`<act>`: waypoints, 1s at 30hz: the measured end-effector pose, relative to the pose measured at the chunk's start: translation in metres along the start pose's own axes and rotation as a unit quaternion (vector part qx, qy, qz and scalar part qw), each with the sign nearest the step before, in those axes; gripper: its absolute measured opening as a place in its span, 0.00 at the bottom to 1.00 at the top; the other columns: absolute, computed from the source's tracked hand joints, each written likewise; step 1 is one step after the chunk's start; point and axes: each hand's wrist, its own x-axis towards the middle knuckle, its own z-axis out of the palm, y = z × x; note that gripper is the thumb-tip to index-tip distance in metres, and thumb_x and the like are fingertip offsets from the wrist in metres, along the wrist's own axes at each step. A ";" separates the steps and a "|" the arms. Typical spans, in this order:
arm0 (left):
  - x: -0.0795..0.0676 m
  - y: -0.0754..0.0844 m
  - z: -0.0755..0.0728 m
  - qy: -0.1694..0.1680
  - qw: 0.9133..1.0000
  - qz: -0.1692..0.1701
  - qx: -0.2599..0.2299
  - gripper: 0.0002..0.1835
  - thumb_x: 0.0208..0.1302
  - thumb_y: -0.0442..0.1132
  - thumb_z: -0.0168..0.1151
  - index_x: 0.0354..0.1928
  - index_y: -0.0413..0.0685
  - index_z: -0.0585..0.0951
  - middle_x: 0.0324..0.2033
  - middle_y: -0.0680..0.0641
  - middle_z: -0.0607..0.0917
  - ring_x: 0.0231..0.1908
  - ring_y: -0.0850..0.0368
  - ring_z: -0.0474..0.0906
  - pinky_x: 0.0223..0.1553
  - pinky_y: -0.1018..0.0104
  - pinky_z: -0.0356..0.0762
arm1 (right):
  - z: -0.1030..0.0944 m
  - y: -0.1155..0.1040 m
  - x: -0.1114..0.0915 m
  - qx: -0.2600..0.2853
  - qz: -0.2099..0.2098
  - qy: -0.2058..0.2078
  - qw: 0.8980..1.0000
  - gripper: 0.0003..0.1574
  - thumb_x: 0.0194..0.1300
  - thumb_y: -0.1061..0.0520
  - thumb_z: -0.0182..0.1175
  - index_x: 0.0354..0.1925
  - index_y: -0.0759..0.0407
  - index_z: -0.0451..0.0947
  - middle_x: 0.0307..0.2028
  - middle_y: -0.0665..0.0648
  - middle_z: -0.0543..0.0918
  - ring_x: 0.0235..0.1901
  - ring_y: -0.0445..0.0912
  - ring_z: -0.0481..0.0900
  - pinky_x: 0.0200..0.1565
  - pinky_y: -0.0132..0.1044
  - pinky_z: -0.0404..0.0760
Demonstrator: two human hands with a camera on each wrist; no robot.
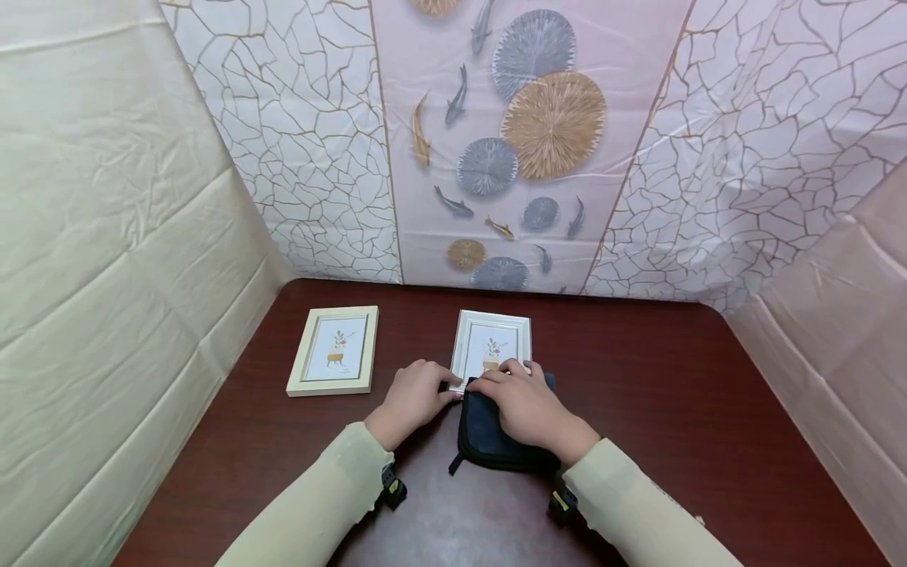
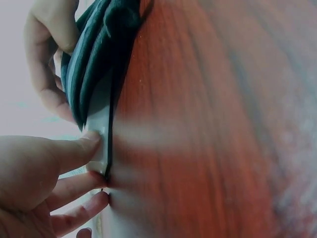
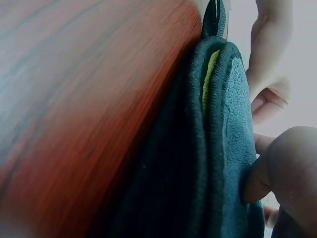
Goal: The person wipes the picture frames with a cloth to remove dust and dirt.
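A white picture frame (image 1: 527, 335) with a plant print lies on the table in the head view. My left hand (image 1: 416, 395) pinches its near left corner, thumb on top; the left wrist view shows the fingertips at the frame's edge (image 2: 102, 121). My right hand (image 1: 530, 405) holds a folded dark blue cloth (image 1: 485, 437) with a bound edge and a loop, over the near part of the frame. In the right wrist view the thumb presses on the cloth (image 3: 235, 129), and yellow shows between its layers. The cloth and right hand hide the frame's near right part.
A cream picture frame (image 1: 303, 366) with a similar print lies to the left on the dark red table (image 1: 659, 378). Patterned cloth (image 1: 489, 260) hangs behind the table, with pale fabric walls at both sides.
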 end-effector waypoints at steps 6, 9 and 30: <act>-0.001 0.001 0.000 0.002 1.000 -0.007 -0.004 0.12 0.73 0.47 0.77 0.55 0.62 0.95 0.51 0.54 0.93 0.56 0.47 0.85 0.57 0.35 0.81 | -0.001 0.005 -0.007 -0.018 0.009 -0.002 1.000 0.32 0.77 0.68 0.62 0.68 0.39 0.85 0.66 0.47 0.85 0.59 0.52 0.73 0.64 0.69 0.66; -0.001 0.003 0.000 -0.001 1.000 -0.009 -0.004 0.11 0.73 0.47 0.77 0.54 0.61 0.95 0.50 0.54 0.93 0.55 0.47 0.85 0.57 0.35 0.81 | 0.001 0.009 -0.010 -0.030 0.011 -0.004 0.999 0.32 0.77 0.68 0.62 0.67 0.38 0.85 0.65 0.46 0.86 0.58 0.52 0.73 0.65 0.70 0.66; -0.004 0.006 0.000 0.004 1.000 -0.002 0.008 0.11 0.73 0.48 0.77 0.54 0.63 0.95 0.50 0.56 0.93 0.54 0.49 0.85 0.55 0.40 0.81 | -0.003 0.030 -0.042 -0.048 0.033 0.019 0.998 0.28 0.77 0.65 0.62 0.66 0.40 0.86 0.63 0.47 0.87 0.60 0.51 0.75 0.69 0.77 0.62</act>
